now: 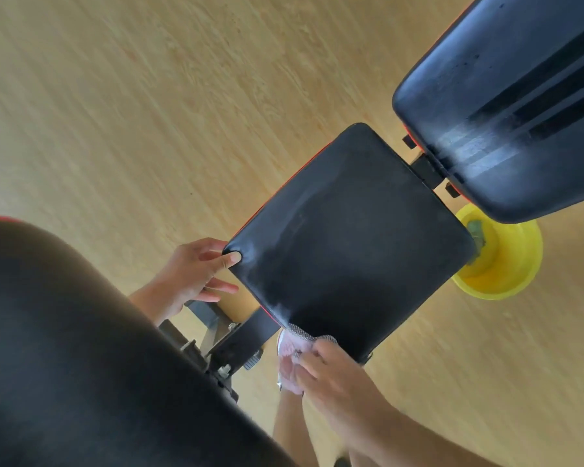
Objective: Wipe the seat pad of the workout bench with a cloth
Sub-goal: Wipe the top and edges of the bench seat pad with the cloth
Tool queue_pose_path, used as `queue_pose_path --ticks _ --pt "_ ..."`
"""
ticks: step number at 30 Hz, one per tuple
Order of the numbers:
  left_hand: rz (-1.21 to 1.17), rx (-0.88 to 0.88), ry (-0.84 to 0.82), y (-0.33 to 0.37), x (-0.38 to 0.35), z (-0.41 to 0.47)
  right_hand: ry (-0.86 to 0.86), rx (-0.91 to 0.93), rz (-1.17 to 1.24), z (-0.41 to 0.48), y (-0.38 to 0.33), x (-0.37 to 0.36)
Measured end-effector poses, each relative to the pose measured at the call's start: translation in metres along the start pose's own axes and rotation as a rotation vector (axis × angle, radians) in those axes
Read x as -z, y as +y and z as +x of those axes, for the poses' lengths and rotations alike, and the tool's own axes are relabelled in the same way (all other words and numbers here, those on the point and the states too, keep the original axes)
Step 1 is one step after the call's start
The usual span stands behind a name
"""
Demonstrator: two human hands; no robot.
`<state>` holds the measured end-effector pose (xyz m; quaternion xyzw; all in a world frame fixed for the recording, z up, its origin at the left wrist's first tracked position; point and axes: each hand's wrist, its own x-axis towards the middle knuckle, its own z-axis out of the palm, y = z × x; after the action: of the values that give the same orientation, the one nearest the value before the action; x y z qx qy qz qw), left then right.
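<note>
dark clothing (pixel 81 348) above seat pad (pixel 351 247), wood floor (pixel 132 112)

Beneath me runs a light wood-grain floor (pixel 122 106), its planks set diagonally across the view. At upper right is the back pad (pixel 506 96), black and glossy, marked with dark lengthwise stripes and a pale worn patch near its lower end. A yellow bowl (pixel 506 261) sits on the floor below that pad, something greenish inside it. My dark garment (pixel 81 348), with a thin red edge, fills the lower left corner.
</note>
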<state>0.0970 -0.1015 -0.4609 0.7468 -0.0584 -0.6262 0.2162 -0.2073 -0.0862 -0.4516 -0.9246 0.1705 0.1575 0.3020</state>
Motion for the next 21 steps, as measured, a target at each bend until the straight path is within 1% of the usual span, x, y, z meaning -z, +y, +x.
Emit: queue_pose_path --ticks 2,3,4,6,9,11,12,13,14,15,17,18,21 --pt "-0.007 -0.003 0.007 0.0 0.0 0.0 -0.015 0.271 -0.222 0.038 0.011 0.013" --pt "0.002 -0.008 0.009 0.0 0.0 0.0 0.026 0.341 -0.324 0.06 0.01 0.024" --pt "0.019 -0.015 0.013 0.0 0.0 0.001 0.086 0.35 -0.358 0.082 0.009 0.029" --pt "0.067 -0.05 0.037 0.0 0.0 0.002 0.169 0.318 -0.382 0.126 0.0 0.043" --pt "0.149 -0.069 0.038 0.001 0.005 0.005 0.113 0.228 -0.361 0.166 -0.017 0.065" --pt "0.184 -0.097 0.021 0.004 0.01 0.008 0.078 0.126 -0.312 0.161 -0.019 0.063" --pt "0.19 -0.109 0.022 0.005 0.011 0.007 0.017 0.068 -0.253 0.144 -0.015 0.051" --pt "0.2 -0.12 0.023 0.006 0.012 0.007 -0.089 0.014 -0.162 0.124 -0.011 0.042" --pt "0.216 -0.123 0.028 0.007 0.011 0.008 -0.175 -0.003 -0.117 0.107 -0.006 0.03" --pt "0.226 -0.122 0.024 0.007 0.011 0.008 -0.212 0.054 -0.114 0.093 -0.002 0.024" --pt "0.219 -0.113 0.032 0.005 0.01 0.011 -0.183 0.138 -0.227 0.095 0.002 0.023" --pt "0.211 -0.104 0.035 0.004 0.01 0.012 -0.13 0.172 -0.263 0.107 0.002 0.026" --pt "0.173 -0.084 0.042 0.002 0.01 0.017 0.127 0.241 -0.262 0.16 -0.009 0.045"
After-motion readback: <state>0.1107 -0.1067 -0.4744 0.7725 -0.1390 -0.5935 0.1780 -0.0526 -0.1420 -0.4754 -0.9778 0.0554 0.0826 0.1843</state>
